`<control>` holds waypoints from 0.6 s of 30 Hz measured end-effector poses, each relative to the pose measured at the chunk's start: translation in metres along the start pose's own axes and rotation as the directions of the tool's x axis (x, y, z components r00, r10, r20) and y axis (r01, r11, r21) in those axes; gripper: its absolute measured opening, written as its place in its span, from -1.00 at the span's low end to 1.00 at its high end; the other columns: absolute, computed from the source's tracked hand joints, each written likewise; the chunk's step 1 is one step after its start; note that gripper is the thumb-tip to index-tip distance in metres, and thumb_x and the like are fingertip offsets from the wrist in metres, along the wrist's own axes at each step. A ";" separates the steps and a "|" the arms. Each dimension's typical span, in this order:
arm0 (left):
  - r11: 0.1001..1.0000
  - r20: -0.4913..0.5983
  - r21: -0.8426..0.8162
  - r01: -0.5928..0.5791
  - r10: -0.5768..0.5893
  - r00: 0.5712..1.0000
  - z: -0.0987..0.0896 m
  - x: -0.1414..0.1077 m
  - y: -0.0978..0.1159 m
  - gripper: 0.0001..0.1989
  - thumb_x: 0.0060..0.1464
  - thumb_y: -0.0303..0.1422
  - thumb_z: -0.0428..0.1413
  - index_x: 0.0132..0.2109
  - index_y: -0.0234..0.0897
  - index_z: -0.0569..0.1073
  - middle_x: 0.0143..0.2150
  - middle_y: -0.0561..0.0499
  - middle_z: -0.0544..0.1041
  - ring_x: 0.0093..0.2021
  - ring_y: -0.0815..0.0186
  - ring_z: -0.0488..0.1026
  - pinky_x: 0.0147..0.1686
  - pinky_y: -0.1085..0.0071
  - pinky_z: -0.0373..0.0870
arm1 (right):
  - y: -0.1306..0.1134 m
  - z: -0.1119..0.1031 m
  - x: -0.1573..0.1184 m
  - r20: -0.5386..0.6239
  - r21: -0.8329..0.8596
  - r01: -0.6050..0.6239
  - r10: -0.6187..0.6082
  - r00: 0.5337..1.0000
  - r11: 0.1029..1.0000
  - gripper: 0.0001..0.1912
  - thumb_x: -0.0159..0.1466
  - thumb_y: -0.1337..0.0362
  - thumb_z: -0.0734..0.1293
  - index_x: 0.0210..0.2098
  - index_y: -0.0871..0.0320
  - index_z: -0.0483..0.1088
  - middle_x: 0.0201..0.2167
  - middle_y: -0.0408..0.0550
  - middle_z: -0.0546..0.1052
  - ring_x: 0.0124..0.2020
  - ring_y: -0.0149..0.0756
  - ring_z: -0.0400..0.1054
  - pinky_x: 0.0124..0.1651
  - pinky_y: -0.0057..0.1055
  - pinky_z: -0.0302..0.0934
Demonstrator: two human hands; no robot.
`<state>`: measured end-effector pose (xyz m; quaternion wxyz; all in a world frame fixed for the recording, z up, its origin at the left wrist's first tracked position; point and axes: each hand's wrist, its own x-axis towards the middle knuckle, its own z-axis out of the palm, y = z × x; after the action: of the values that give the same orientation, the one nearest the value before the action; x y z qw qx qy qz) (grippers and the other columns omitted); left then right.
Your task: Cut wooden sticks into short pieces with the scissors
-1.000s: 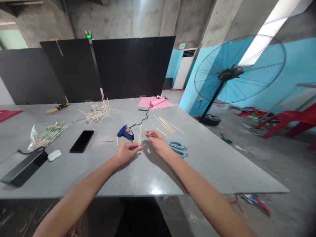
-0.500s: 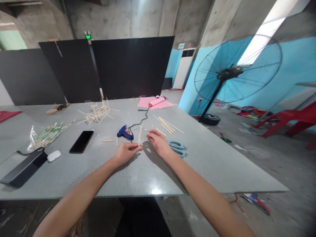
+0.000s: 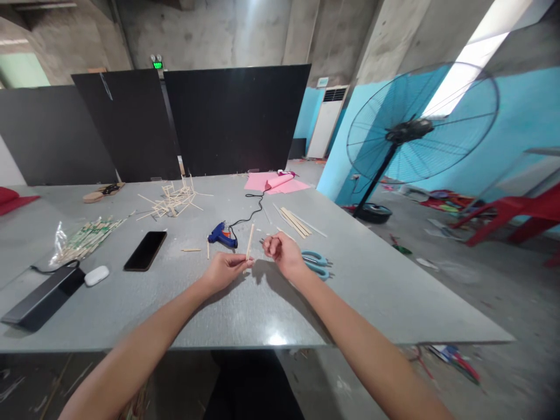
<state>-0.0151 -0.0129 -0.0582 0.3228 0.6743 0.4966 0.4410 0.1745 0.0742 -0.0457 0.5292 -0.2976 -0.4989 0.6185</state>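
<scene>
Between the thumb and fingers of my left hand (image 3: pixel 224 272) a thin wooden stick (image 3: pixel 249 241) stands nearly upright, leaning slightly right. My right hand (image 3: pixel 284 255) hovers just right of it, apart from the stick. Its fingers are curled together, and whatever they may hold is too small to make out. A blue hot glue gun (image 3: pixel 222 235) lies on the table beyond my left hand, its black cord running back. Scissors with light-blue handles (image 3: pixel 318 258) lie beside my right wrist. Short stick pieces (image 3: pixel 191 250) rest left of the glue gun.
Loose wooden sticks (image 3: pixel 296 222) lie behind my right hand, pink paper (image 3: pixel 280 182) further back. A frame of joined sticks (image 3: pixel 177 199) stands back left. At left are a phone (image 3: pixel 145 251), bagged sticks (image 3: pixel 90 239), a white case (image 3: pixel 96 276) and a dark box (image 3: pixel 46 297).
My right hand has drawn slightly right, away from the stick, and its fingers have curled in. My left hand keeps the stick in nearly the same place.
</scene>
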 end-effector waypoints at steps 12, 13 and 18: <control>0.999 -0.004 -0.051 0.006 -0.006 1.000 0.000 0.000 -0.002 -0.62 0.16 -0.09 0.27 -0.05 -0.28 0.73 -0.10 -0.15 0.72 -0.22 0.22 0.60 -0.10 0.28 0.48 | -0.006 0.008 -0.005 -0.104 -0.007 -0.014 0.013 0.994 1.000 -0.46 0.00 -0.06 0.54 -0.61 0.07 0.16 -0.62 -0.24 0.26 -0.62 -0.48 0.01 -0.61 -0.44 -0.13; 0.999 -0.009 -0.041 0.007 -0.008 1.000 0.000 0.000 -0.001 -0.62 0.17 -0.09 0.26 -0.05 -0.29 0.73 -0.09 -0.16 0.72 -0.22 0.21 0.60 -0.10 0.27 0.49 | -0.008 0.009 -0.006 -0.115 0.014 -0.029 0.031 0.993 0.999 -0.44 -0.03 -0.06 0.58 -0.57 0.06 0.15 -0.64 -0.29 0.22 -0.64 -0.50 -0.05 -0.63 -0.45 -0.19; 0.999 -0.004 -0.040 0.007 -0.008 1.000 -0.001 -0.001 0.003 -0.60 0.16 -0.09 0.26 -0.06 -0.33 0.72 -0.12 -0.17 0.73 -0.24 0.19 0.61 -0.13 0.25 0.49 | -0.018 0.015 -0.012 -0.117 0.105 -0.145 0.157 0.981 0.984 -0.35 -0.06 -0.12 0.62 -0.44 0.02 0.12 -0.66 -0.44 0.00 -0.69 -0.55 -0.24 -0.70 -0.50 -0.38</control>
<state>-0.0148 -0.0145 -0.0554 0.3370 0.6649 0.4908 0.4511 0.1704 0.0571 -0.0261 0.5245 -0.3472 -0.4105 0.6602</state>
